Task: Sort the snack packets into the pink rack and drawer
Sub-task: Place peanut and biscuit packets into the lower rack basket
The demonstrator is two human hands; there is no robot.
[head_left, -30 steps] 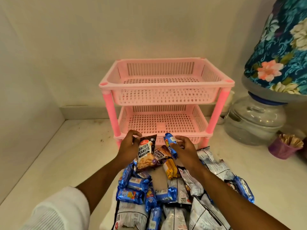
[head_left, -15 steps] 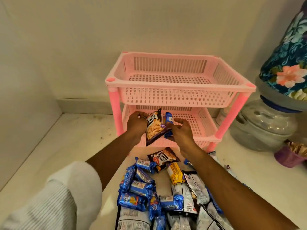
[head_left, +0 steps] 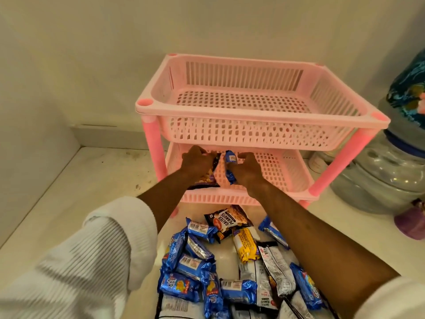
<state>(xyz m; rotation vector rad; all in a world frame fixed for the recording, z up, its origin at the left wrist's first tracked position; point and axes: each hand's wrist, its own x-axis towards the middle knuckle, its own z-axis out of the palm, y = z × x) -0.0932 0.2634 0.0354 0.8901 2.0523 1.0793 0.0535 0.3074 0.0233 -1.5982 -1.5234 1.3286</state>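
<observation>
Reaching into the perforated pink rack [head_left: 259, 134], left hand [head_left: 197, 161] grips a glossy peanut packet [head_left: 207, 178], right hand [head_left: 247, 168] a crinkled blue packet [head_left: 230, 165].

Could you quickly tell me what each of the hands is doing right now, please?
Left hand: closed on a dark peanut packet over the rack's lower tray.
Right hand: closed on a blue biscuit packet over the same tray.

— What's hidden?
— The left hand [head_left: 197, 160] covers most of the peanut packet [head_left: 207, 178]; its print is unreadable.
— And cut off?
— The packet pile [head_left: 218, 272] at the bottom edge, the water jar [head_left: 391, 171] at the right.
</observation>
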